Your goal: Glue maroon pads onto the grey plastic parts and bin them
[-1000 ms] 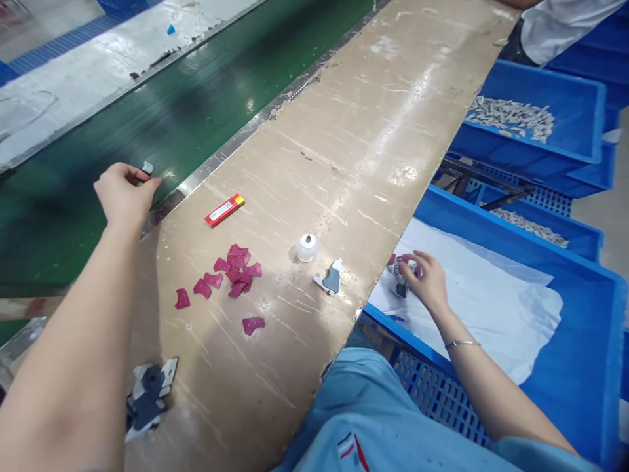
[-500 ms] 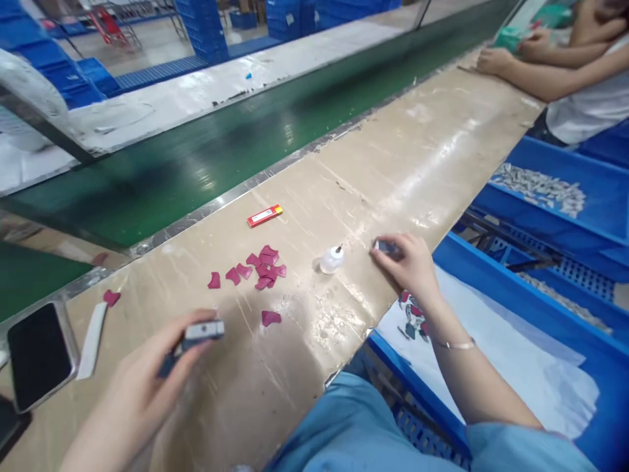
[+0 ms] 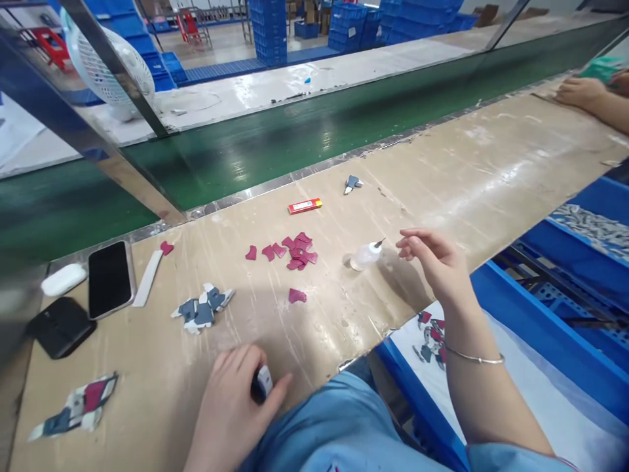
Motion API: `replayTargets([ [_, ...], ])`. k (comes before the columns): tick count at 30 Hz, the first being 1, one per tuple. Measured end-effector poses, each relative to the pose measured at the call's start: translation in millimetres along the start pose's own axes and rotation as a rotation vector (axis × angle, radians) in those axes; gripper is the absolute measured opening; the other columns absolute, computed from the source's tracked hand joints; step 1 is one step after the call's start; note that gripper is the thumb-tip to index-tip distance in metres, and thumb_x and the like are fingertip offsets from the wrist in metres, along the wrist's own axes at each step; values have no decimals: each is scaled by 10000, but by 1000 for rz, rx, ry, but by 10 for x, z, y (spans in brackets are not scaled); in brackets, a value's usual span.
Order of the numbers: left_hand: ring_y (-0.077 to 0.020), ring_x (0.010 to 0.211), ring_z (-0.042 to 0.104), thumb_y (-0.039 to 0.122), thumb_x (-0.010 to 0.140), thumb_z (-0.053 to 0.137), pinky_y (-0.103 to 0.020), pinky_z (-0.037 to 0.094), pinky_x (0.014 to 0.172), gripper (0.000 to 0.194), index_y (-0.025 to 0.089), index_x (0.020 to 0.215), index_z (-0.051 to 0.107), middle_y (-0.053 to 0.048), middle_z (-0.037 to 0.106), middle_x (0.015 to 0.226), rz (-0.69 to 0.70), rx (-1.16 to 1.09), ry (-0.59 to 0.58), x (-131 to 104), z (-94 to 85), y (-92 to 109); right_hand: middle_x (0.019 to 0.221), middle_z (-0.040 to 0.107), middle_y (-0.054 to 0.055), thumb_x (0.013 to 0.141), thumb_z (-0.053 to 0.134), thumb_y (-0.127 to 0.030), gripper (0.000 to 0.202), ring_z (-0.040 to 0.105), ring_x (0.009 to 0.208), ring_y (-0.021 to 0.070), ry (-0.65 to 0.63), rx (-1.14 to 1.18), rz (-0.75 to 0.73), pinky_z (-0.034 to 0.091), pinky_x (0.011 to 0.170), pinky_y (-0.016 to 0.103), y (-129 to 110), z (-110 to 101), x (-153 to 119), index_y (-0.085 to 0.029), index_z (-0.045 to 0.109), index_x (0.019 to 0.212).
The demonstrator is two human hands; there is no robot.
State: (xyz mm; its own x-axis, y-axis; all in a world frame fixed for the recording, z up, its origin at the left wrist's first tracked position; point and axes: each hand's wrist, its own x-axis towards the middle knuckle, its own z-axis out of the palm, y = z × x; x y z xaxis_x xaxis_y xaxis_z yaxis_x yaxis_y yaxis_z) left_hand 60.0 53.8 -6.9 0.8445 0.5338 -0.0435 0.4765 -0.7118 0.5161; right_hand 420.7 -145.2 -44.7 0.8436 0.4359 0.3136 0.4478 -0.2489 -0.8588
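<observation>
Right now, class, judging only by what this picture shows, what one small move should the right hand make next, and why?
I would probably move the right hand slightly left and grip the small bottle by its body: the hand is open and holds nothing visible, the bottle stands just beside its fingertips, and its thin dark tip points towards them.

White fan (image 3: 107, 69), dark-screened phone (image 3: 111, 278)

Glossy tan tabletop (image 3: 344, 328), translucent plastic bottle (image 3: 366, 256), matt maroon pieces (image 3: 299, 251), shiny metal bracelet (image 3: 479, 359)
</observation>
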Motion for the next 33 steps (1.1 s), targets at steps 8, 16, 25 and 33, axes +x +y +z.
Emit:
replayTargets([
  [8, -335, 1216, 706, 413, 1033, 569, -511, 600, 1004, 344, 306, 1353, 636, -108, 728, 1330, 149, 107, 93, 73, 258, -300, 1198, 757, 173, 877, 701, -679, 540, 754, 950, 328, -49, -239, 82, 617, 952, 597, 232, 560, 1089, -206, 758, 1132],
  [16, -431, 1278, 627, 578, 942, 697, -666, 508, 1104, 550, 256, 1377, 600, -165, 696, 1350, -161, 161, 274, -119, 455, -263, 1112, 758, 220, 749, 828, -345, 242, 686, 1158, 445, -104, -263, 17, 527, 1082, 690, 151, 1078, 1818, -186, 701, 879],
  [25, -425, 1261, 654, 594, 887, 748, -665, 513, 1088, 499, 327, 1304, 688, -105, 786, 1281, -189, -85, 154, -70, 307, -352, 1368, 744, 90, 855, 812, -472, 412, 762, 1209, 267, -202, 147, -261, 655, 1046, 490, -196, 639, 984, -296, 547, 1117],
  [33, -364, 1103, 731, 831, 814, 716, -592, 563, 1064, 757, 318, 1368, 657, -59, 787, 983, -411, -450, 267, -151, 224, -60, 1361, 769, 112, 898, 759, -526, 489, 785, 991, 234, -293, 133, -219, 666, 909, 446, -231, 636, 839, -299, 519, 1259],
])
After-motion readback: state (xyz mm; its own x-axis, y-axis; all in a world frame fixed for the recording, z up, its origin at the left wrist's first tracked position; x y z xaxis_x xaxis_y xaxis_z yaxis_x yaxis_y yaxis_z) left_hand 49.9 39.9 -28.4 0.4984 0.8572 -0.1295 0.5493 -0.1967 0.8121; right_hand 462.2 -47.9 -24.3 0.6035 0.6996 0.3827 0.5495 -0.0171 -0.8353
